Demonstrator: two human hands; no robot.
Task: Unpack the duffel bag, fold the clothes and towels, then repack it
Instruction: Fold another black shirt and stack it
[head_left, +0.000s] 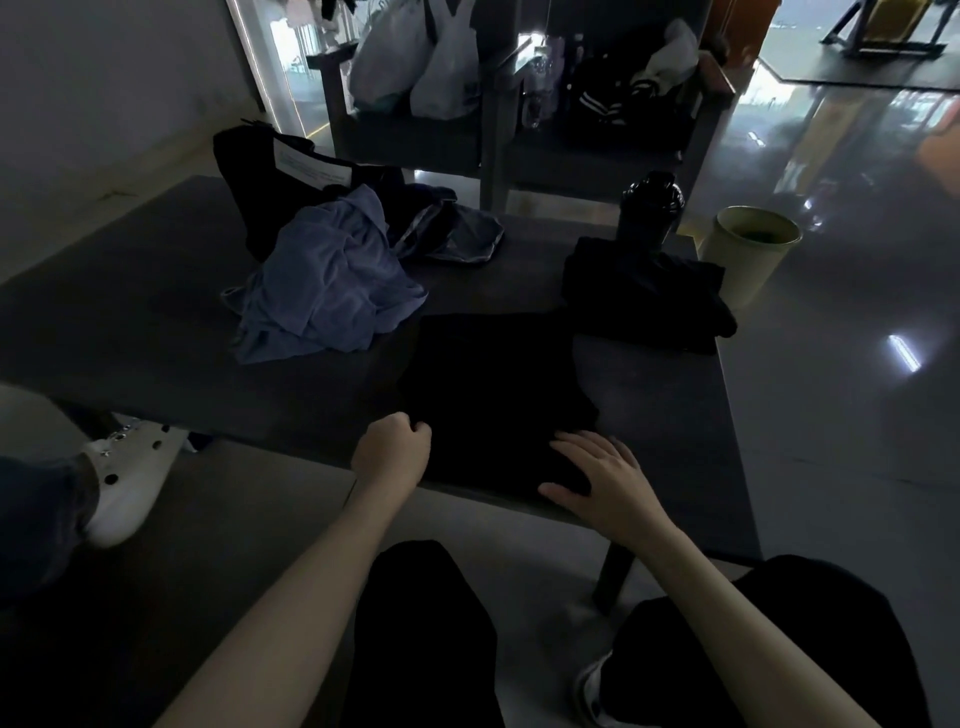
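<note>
Step in hand: folding. A black garment (493, 384) lies spread flat on the dark worktop (130, 322), its near edge under both hands. The lighting is poor and the cloth shows almost no crease or seam, so how many folds it has taken cannot be told.

Left hand (392, 449): fingers (418, 428) curled shut into a loose fist at the garment's near left corner, apparently pinching the edge; the cloth inside the grip is not visible, so this is a judgement. Right hand (602, 478): fingers (576, 447) spread open and laid flat, pressing on the near right part of the garment and holding nothing.

Beyond the left fingers lies a crumpled blue cloth (327, 291), unfolded. Farther beyond it stands the black duffel bag (249, 182), open-mouthed, with a denim piece (467, 236) beside it. Beyond the right fingers sits a dark folded pile (644, 291), and a black bottle (649, 208) stands behind that.

Progress, as judged: unpacking appears largely done, folding is partway, and repacking has not begun.

Next move, as judged: with the right palm anchoring the cloth, the left corner wants lifting and carrying across toward the right fingers, edges kept aligned, then smoothing flat. The limp fabric may bunch if the pinch is off the true edge.
</note>
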